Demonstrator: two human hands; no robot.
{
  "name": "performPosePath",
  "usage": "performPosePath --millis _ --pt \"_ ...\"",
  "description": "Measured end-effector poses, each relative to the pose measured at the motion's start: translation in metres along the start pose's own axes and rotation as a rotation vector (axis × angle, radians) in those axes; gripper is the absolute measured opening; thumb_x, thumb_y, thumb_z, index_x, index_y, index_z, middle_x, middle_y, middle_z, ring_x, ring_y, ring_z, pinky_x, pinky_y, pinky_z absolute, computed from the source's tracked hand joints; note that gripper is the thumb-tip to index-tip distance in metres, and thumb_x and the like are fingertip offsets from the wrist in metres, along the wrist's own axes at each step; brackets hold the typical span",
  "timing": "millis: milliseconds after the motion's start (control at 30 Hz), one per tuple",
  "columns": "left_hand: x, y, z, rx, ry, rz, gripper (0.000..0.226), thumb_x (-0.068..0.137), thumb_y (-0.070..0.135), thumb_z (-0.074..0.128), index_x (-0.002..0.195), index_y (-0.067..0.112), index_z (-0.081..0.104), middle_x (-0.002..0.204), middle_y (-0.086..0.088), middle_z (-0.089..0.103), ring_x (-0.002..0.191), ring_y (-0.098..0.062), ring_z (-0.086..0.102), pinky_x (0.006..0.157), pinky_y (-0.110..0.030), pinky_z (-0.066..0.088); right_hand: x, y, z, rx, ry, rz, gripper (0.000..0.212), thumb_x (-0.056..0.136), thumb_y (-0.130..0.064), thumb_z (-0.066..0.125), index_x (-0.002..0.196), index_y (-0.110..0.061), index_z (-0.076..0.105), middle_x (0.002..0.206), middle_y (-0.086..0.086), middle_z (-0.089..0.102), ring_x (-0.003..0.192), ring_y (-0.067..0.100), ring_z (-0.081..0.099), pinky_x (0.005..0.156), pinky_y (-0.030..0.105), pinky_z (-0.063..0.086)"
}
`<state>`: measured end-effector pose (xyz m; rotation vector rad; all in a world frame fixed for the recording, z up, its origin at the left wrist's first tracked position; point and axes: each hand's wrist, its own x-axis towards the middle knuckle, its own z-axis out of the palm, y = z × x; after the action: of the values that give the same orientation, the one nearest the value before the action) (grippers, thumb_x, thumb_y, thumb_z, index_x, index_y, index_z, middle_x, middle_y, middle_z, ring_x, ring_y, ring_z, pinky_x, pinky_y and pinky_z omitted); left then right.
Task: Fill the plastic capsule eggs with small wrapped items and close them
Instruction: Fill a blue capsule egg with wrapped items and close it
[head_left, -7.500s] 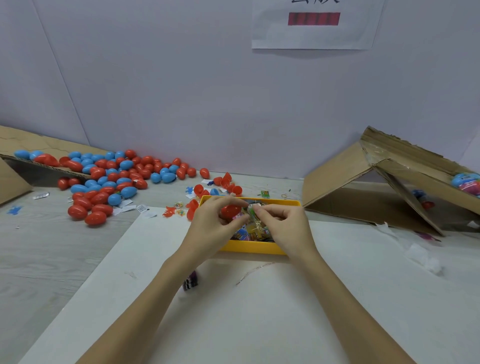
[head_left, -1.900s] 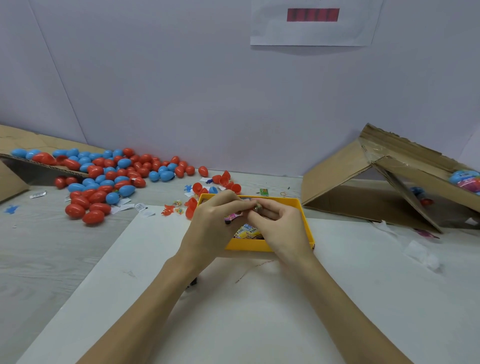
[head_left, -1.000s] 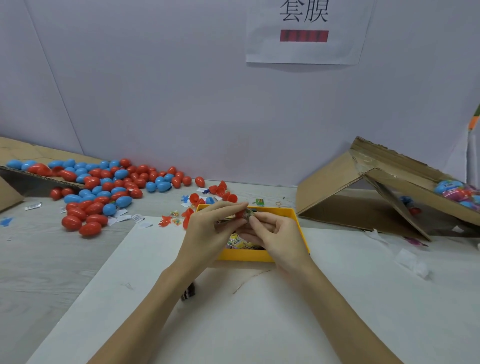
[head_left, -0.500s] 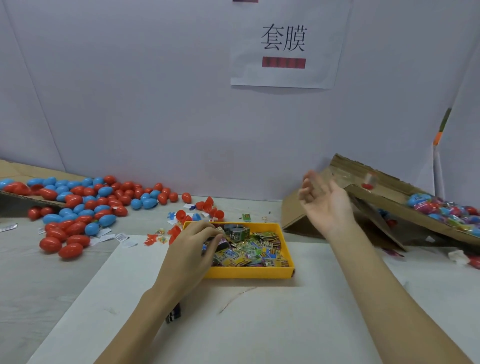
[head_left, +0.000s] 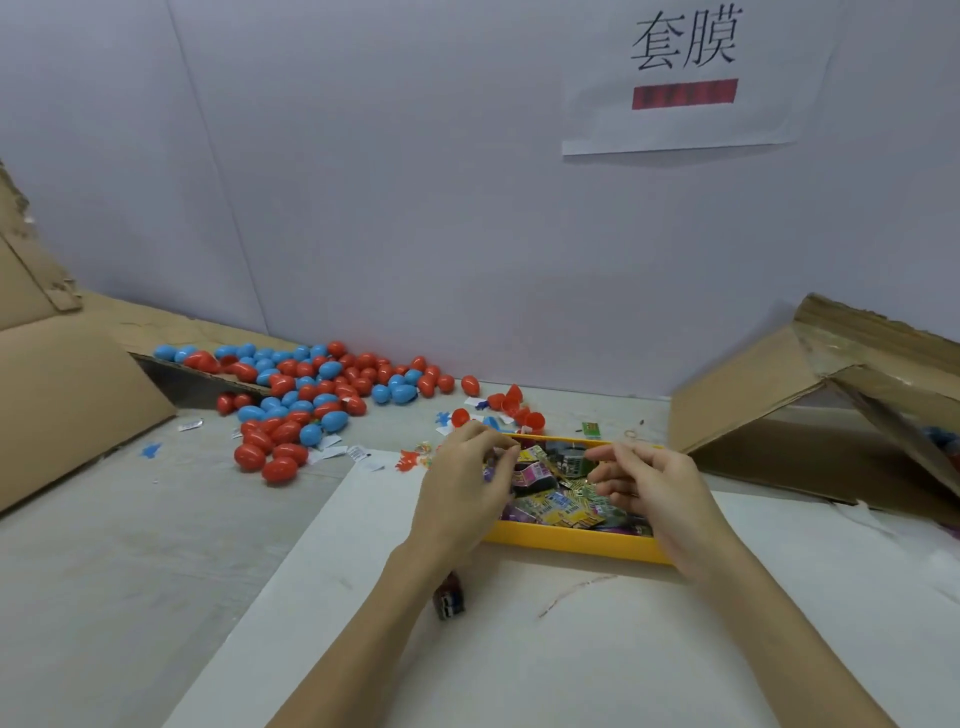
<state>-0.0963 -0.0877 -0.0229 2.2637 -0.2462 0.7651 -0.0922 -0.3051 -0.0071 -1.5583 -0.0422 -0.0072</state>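
At six o'clock on the white sheet (head_left: 571, 649), left hand (head_left: 462, 499) and right hand (head_left: 660, 499) hovering apart, fingers loosely curled, gripping nothing visible, over the yellow tray (head_left: 571, 543) of wrapped items (head_left: 558, 501), red and blue capsule eggs (head_left: 311, 400) lying heaped at ten o'clock.

Pale wood-grain bench (head_left: 104, 597): white sheet (head_left: 571, 665) covers the near right portion, with yellow tray (head_left: 571, 543) on the sheet's far edge. Red and blue capsule eggs (head_left: 306, 400) piled at far left. Cardboard pieces at left edge (head_left: 62, 395) and far right corner (head_left: 779, 415).
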Motion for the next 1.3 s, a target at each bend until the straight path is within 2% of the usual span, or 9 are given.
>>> performPosePath --millis 100,200,300,400,700,833,967,1133,1300 --pt "0.024 -0.031 -0.018 0.118 0.273 -0.338 0.019 0.100 0.027 0.062 0.115 0.019 0.071 0.119 -0.002 0.064 0.110 -0.017 0.058 0.090 -0.031 0.052 0.003 0.002 0.001 0.005 -0.002 0.008 0.032 0.109 -0.018 0.048 0.101 -0.005 0.076 0.076 0.007 0.074 0.066 0.012 0.067 0.063 0.022 0.055" --pt "0.048 -0.071 -0.046 0.561 0.056 -0.675 0.042 0.101 0.036 0.057 0.139 0.019 0.053 0.146 -0.015 0.044 0.133 -0.036 0.039 0.110 -0.045 0.034 0.004 0.003 0.003 -0.014 0.007 0.006 0.032 0.109 -0.017 0.048 0.100 -0.006 0.076 0.076 0.006 0.075 0.066 0.011 0.067 0.062 0.022 0.054" --pt "0.060 -0.101 -0.065 0.824 -0.158 -0.716 0.043 0.100 0.038 0.054 0.138 0.016 0.052 0.150 -0.020 0.039 0.135 -0.039 0.036 0.113 -0.044 0.030 0.003 0.002 0.004 -0.012 -0.003 -0.003 0.032 0.109 -0.017 0.047 0.101 -0.006 0.076 0.075 0.004 0.075 0.065 0.010 0.067 0.059 0.019 0.054" --pt "0.063 -0.121 -0.068 0.903 -0.191 -0.708 0.041 0.100 0.030 0.054 0.137 0.011 0.054 0.150 -0.022 0.038 0.136 -0.038 0.036 0.114 -0.042 0.031 0.003 0.003 0.003 -0.018 -0.005 -0.014 0.031 0.109 -0.016 0.047 0.100 -0.006 0.076 0.074 0.003 0.075 0.065 0.010 0.067 0.059 0.019 0.054" --pt "0.061 -0.122 -0.062 0.633 -0.018 -0.473 0.025 0.093 -0.003 0.059 0.116 0.006 0.065 0.124 -0.020 0.052 0.115 -0.034 0.049 0.097 -0.040 0.047 0.005 0.005 0.001 0.009 -0.014 -0.015 0.032 0.109 -0.017 0.048 0.099 -0.005 0.076 0.075 0.005 0.074 0.065 0.010 0.066 0.059 0.019 0.053" --pt "0.052 -0.070 -0.036 0.305 0.068 -0.271 0.018 0.095 -0.002 0.062 0.106 0.011 0.068 0.115 -0.013 0.062 0.105 -0.026 0.057 0.087 -0.031 0.048 0.004 0.005 0.003 0.007 -0.009 -0.024 0.032 0.109 -0.015 0.047 0.099 -0.004 0.076 0.074 0.005 0.073 0.064 0.010 0.065 0.059 0.018 0.053" --pt "0.025 0.001 -0.009 -0.228 -0.011 -0.170 0.031 0.094 0.011 0.070 0.116 0.025 0.054 0.105 0.009 0.067 0.091 -0.002 0.065 0.071 -0.010 0.053 0.001 0.005 0.005 -0.036 -0.001 -0.063 0.030 0.108 -0.014 0.048 0.099 -0.005 0.076 0.075 0.005 0.074 0.066 0.012 0.065 0.060 0.019 0.053" --pt "-0.006 0.041 0.015 -0.354 -0.191 0.025 0.034 0.093 0.009 0.071 0.124 0.012 0.058 0.118 0.006 0.067 0.107 -0.003 0.065 0.089 -0.014 0.052 -0.004 0.005 0.005 -0.094 -0.017 -0.171 0.024 0.107 -0.017 0.052 0.111 -0.015 0.075 0.092 0.003 0.078 0.077 0.013 0.072 0.064 0.018 0.053" --pt "-0.012 0.041 0.011 -0.336 -0.185 0.190 0.034 0.092 0.000 0.069 0.125 0.006 0.062 0.124 -0.003 0.062 0.113 -0.007 0.064 0.095 -0.017 0.052 -0.006 0.006 0.005 -0.138 -0.065 -0.210 0.022 0.103 -0.024 0.061 0.119 -0.016 0.074 0.104 -0.004 0.077 0.092 0.012 0.074 0.068 0.019 0.055"
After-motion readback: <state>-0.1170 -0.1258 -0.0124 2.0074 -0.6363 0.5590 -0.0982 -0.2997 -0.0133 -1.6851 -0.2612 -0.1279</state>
